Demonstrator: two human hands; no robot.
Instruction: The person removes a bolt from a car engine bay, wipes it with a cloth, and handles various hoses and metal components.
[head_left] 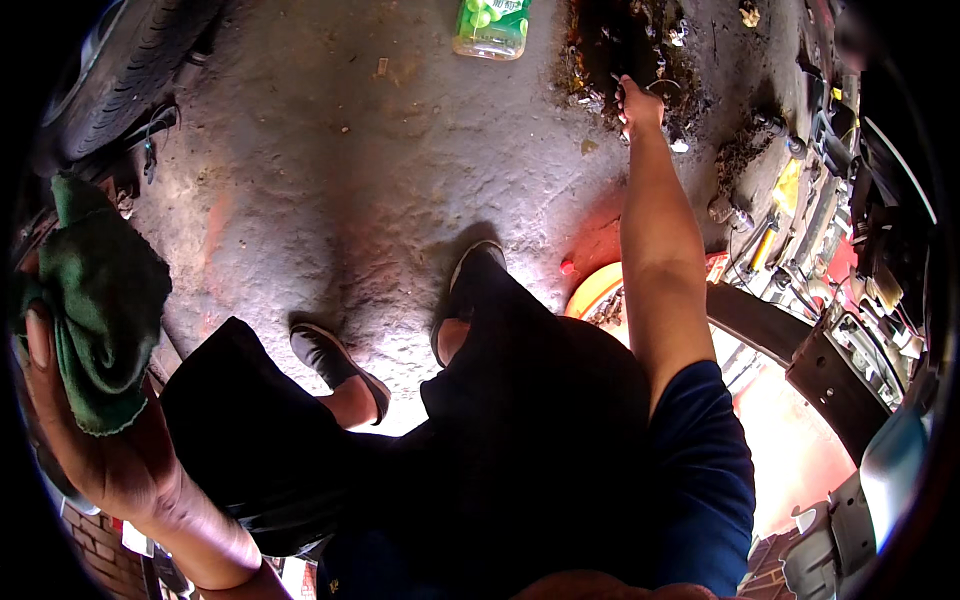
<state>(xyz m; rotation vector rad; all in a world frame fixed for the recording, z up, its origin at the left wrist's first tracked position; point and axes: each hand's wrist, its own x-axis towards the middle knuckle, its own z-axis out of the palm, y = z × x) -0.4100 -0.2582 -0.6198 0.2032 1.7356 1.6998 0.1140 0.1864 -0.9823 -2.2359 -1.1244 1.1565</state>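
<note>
A crumpled dark green cloth (105, 300) is in my left hand (100, 440) at the left side, with my fingers around it. My right arm stretches toward the upper right, where my right hand (638, 108) is closed on something small I cannot make out, beside a thin curved piece. Beneath that hand is a dark, wet-looking stain (620, 45) with scattered bits of debris. A plastic bottle (488, 32) with a green label lies at the top, left of the stain.
A tyre (118, 85) is at the upper left. My shoes (325, 355) stand on stained concrete (380, 170). An orange rimmed container (590, 290) is beside my right leg. A dark curved strip (830, 390) and piled metal parts (860, 310) line the right side.
</note>
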